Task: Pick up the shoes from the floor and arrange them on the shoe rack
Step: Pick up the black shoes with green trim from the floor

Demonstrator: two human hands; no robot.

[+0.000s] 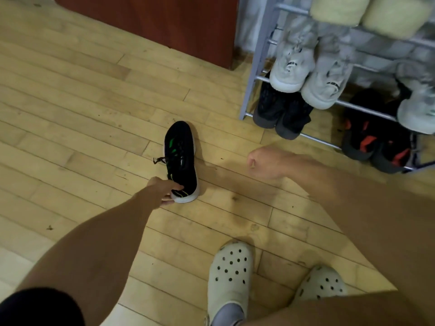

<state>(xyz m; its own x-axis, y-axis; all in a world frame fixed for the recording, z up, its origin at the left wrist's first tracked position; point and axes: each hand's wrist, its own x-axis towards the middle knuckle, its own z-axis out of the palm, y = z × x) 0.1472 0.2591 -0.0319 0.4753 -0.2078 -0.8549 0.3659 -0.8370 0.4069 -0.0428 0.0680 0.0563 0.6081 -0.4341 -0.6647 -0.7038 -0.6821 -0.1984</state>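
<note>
A black sneaker (180, 158) with green marks and a white sole lies on the wooden floor, toe pointing away from me. My left hand (164, 190) pinches its heel, fingers inside the opening. My right hand (266, 162) hangs curled and empty to the right of the sneaker, a little in front of the shoe rack (256, 67). The metal rack at the upper right holds white sneakers (306, 74) on a middle bar, and dark grey shoes (282, 116) and black and red shoes (374, 142) on the lowest bar.
A red-brown cabinet (153, 22) stands at the back, left of the rack. My feet in cream clogs (231, 274) stand at the bottom. Cream slippers (367, 12) sit on the rack's upper bar. Bare floor spreads to the left.
</note>
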